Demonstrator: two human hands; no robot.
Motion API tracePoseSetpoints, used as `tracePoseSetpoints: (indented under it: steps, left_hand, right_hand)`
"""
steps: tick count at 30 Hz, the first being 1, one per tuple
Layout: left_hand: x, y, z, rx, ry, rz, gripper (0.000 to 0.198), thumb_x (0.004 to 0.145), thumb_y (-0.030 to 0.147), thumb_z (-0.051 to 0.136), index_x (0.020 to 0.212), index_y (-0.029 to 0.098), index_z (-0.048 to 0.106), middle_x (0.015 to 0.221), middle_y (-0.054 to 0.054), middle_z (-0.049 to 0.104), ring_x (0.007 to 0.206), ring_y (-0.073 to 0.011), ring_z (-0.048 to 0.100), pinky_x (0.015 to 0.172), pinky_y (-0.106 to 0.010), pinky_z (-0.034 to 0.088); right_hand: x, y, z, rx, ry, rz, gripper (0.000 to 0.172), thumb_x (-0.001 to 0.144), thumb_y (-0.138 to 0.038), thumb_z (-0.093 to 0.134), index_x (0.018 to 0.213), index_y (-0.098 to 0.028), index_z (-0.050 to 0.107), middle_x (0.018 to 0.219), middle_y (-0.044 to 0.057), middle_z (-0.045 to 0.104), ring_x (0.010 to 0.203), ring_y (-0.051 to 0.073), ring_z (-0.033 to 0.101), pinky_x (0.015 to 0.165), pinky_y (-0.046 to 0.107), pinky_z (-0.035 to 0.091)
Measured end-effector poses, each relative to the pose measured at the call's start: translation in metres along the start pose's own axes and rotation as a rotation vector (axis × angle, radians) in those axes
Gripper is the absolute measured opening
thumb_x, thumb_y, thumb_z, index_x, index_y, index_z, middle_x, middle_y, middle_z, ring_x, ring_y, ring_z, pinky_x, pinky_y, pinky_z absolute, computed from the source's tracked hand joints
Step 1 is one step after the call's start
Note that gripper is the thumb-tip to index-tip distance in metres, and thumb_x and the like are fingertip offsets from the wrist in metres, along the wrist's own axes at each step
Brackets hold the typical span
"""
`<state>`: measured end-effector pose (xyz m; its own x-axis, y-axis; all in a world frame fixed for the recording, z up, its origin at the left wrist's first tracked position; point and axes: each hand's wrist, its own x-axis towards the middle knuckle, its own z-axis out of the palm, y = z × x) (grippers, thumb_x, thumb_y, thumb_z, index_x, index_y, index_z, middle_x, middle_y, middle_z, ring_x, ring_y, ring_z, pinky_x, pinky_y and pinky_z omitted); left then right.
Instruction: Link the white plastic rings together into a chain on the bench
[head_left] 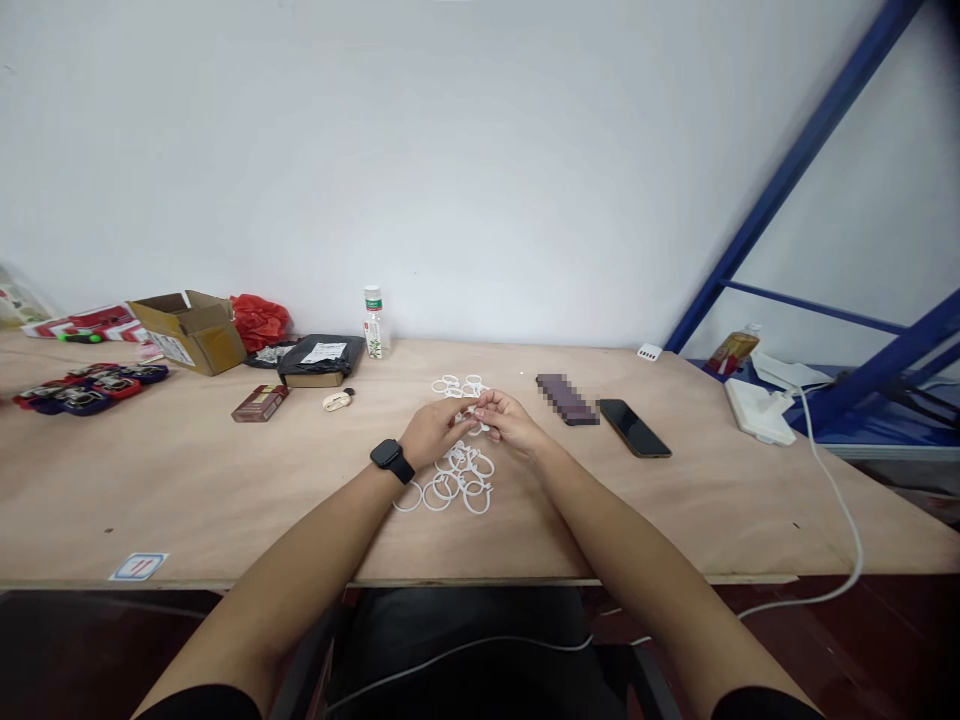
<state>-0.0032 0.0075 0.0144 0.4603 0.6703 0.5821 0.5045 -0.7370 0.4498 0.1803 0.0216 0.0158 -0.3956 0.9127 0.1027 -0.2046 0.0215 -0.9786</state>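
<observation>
My left hand, with a black watch on its wrist, meets my right hand above the middle of the table. Fingers of both hands are pinched round a white plastic ring, which they partly hide. It looks like a curtain ring. Several more white rings lie in a loose, overlapping pile just in front of the hands, on the near side. Beyond the fingertips, a smaller group of white rings rests on the wood.
A phone and a pixelated dark object lie to the right. Leftward are a small brown-red box, a black parcel, a bottle and an open carton. A white cable hangs over the table's right edge.
</observation>
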Motion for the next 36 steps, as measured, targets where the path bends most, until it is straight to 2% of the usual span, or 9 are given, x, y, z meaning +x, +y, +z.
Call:
tracePoseSetpoints:
  steps: [2,5,8,13,18,26,28,32,36]
  left_hand:
    - [0.001,0.001,0.0,0.023,-0.005,-0.045,0.027,0.093,0.037,0.053,0.113,0.023,0.064,0.089,-0.002,0.07,0.068,-0.0127,0.059,0.068,-0.026,0.047]
    - [0.001,0.001,-0.002,0.065,0.068,-0.144,0.024,0.091,0.04,0.055,0.096,0.021,0.068,0.077,-0.001,0.07,0.065,-0.0123,0.059,0.064,-0.024,0.044]
    - [0.0,-0.001,-0.003,0.092,0.136,-0.229,0.025,0.09,0.041,0.055,0.091,0.019,0.068,0.072,-0.001,0.069,0.065,-0.0128,0.06,0.062,-0.024,0.043]
    - [-0.001,-0.001,-0.001,0.137,0.138,-0.281,0.024,0.09,0.04,0.055,0.088,0.019,0.067,0.073,-0.002,0.07,0.066,-0.014,0.062,0.061,-0.024,0.043]
    - [-0.002,-0.001,0.001,0.148,0.132,-0.267,0.023,0.089,0.039,0.055,0.084,0.019,0.065,0.075,-0.002,0.071,0.066,-0.014,0.062,0.061,-0.024,0.042]
    - [0.001,0.008,0.004,0.092,0.091,-0.207,0.027,0.091,0.042,0.053,0.087,0.019,0.066,0.078,-0.001,0.071,0.066,-0.0136,0.062,0.063,-0.025,0.043]
    - [0.003,0.005,0.001,0.065,0.088,-0.196,0.028,0.093,0.042,0.05,0.094,0.02,0.067,0.084,-0.002,0.072,0.071,-0.0144,0.062,0.068,-0.026,0.046]
    - [0.002,-0.018,-0.006,0.129,0.137,-0.204,0.027,0.094,0.034,0.046,0.103,0.02,0.067,0.103,-0.007,0.069,0.095,-0.0196,0.061,0.09,-0.033,0.045]
    - [-0.005,-0.041,-0.004,0.319,-0.049,-0.353,0.023,0.084,0.027,0.054,0.098,0.023,0.072,0.105,-0.007,0.068,0.102,-0.0262,0.057,0.094,-0.041,0.042]
  right_hand:
    - [-0.001,0.001,0.002,0.044,0.02,0.012,0.034,0.067,-0.037,0.078,0.082,-0.02,0.052,0.064,-0.007,0.058,0.037,0.002,0.036,0.036,0.016,0.026]
    - [0.001,0.003,0.0,0.054,0.045,0.012,0.032,0.071,-0.041,0.073,0.089,-0.019,0.058,0.068,-0.004,0.062,0.04,0.004,0.042,0.038,0.018,0.033]
    - [0.005,0.006,-0.004,-0.064,0.009,0.022,0.032,0.075,-0.04,0.065,0.097,-0.018,0.062,0.06,-0.004,0.06,0.041,0.007,0.046,0.04,0.019,0.036]
    - [0.008,0.014,-0.003,-0.219,-0.041,0.032,0.028,0.08,-0.038,0.053,0.095,-0.016,0.062,0.048,-0.005,0.055,0.04,0.01,0.048,0.043,0.02,0.038]
    - [0.006,0.016,0.0,-0.274,-0.051,0.029,0.018,0.077,-0.028,0.047,0.087,-0.017,0.059,0.046,-0.005,0.054,0.04,0.01,0.049,0.045,0.02,0.039]
    - [0.01,0.016,-0.003,-0.378,0.076,-0.088,0.019,0.069,-0.016,0.04,0.069,-0.017,0.058,0.046,-0.002,0.053,0.045,0.012,0.049,0.049,0.022,0.039]
    - [0.007,0.012,-0.005,-0.511,0.095,-0.152,0.024,0.071,-0.015,0.04,0.076,-0.017,0.063,0.053,-0.001,0.059,0.051,0.013,0.054,0.055,0.023,0.043]
    - [-0.002,0.001,-0.009,-0.936,0.097,-0.318,0.038,0.073,-0.011,0.045,0.101,-0.02,0.069,0.098,0.004,0.072,0.084,0.018,0.064,0.079,0.029,0.047]
    - [-0.007,-0.007,-0.011,-1.191,-0.034,-0.284,0.033,0.071,-0.011,0.054,0.095,-0.022,0.073,0.102,0.003,0.073,0.094,0.021,0.064,0.083,0.029,0.047]
